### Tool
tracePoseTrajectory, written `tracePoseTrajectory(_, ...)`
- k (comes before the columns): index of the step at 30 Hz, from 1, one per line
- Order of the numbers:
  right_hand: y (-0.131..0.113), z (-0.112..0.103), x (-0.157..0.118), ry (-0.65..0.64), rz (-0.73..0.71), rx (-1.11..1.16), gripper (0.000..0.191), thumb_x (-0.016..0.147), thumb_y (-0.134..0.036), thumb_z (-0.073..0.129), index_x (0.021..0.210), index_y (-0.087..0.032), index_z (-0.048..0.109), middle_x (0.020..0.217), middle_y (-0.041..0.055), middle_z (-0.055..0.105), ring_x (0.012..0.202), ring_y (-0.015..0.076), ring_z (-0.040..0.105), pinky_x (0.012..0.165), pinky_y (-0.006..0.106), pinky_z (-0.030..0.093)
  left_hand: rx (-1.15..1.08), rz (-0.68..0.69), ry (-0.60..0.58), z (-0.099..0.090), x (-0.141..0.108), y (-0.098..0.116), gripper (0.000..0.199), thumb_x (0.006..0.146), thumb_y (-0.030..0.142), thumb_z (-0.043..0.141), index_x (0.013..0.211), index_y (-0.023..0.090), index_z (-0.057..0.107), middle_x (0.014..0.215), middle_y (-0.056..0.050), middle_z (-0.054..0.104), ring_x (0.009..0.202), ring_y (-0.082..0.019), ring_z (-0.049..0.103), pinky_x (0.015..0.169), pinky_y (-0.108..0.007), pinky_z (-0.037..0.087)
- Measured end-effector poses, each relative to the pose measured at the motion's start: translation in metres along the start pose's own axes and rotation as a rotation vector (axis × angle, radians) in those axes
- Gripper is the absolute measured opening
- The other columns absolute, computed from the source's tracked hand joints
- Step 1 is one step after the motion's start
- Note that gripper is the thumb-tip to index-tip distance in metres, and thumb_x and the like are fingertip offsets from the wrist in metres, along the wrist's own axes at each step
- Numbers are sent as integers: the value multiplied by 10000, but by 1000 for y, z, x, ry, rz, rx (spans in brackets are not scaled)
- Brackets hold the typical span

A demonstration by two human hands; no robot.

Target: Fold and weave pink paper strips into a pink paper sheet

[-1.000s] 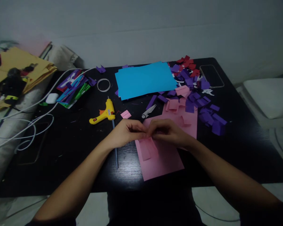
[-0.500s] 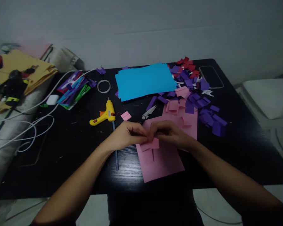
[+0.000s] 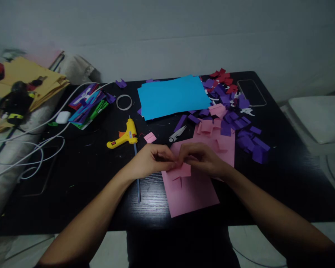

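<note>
Between my two hands is a small pink paper piece (image 3: 182, 171), pinched near its top edge. My left hand (image 3: 153, 160) is closed on its left side, and my right hand (image 3: 199, 159) is closed on it from the right, fingertips nearly touching. Beneath lies a larger pink paper sheet (image 3: 194, 203) with a slit or small flap near its middle. Partly hidden behind my hands, a pair of scissors (image 3: 178, 133) rests on the table. A yellow glue gun (image 3: 127, 134) with a glue stick (image 3: 138, 188) sits left of my left hand, near another small pink piece (image 3: 150, 137).
Blue sheets (image 3: 173, 97) lie at the back of the black table (image 3: 86, 201). Purple paper pieces (image 3: 247, 141) and red ones (image 3: 223, 77) are heaped at the right, by a phone-shaped clear case (image 3: 251, 93). A tape roll (image 3: 124, 102), colored strips (image 3: 86, 108) and white cables (image 3: 40, 149) are left.
The small pink piece has turned slightly in my fingers, its right end showing further to the right. My hands stay nearly in place; the view has shifted a little.
</note>
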State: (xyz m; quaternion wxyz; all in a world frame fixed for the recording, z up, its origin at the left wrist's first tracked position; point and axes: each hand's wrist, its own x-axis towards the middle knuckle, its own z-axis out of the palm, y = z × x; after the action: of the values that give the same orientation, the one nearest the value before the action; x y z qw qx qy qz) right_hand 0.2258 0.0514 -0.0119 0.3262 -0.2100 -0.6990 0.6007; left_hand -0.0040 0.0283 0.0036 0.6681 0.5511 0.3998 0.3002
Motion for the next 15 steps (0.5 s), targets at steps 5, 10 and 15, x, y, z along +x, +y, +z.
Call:
tracePoseTrajectory(5, -2, 1, 1, 29, -32, -11, 146, 987, -268, 687, 908, -174, 765, 896, 61, 723, 876, 182, 676, 796, 292, 509, -62, 10, 36, 1, 0, 1, 267, 746, 137, 850, 970, 138, 705, 794, -17, 768, 697, -116, 722, 651, -204, 550)
tracePoseTrajectory(10, -1, 4, 0, 43, 2, 34, 83, 952, -233, 702, 932, -176, 760, 920, 57, 710, 880, 176, 666, 794, 292, 517, -56, 10, 8, 0, 0, -3, 292, 749, 143, 849, 975, 146, 665, 804, -11, 754, 724, -115, 717, 671, -209, 527)
tracePoseTrajectory(15, -2, 8, 0, 71, 191, 181, 107, 921, -259, 747, 918, -153, 730, 828, 21, 686, 748, 134, 644, 696, 248, 509, -60, -15, -4, 0, -1, -3, 304, 764, 150, 843, 982, 150, 631, 804, -6, 749, 714, -115, 708, 667, -215, 509)
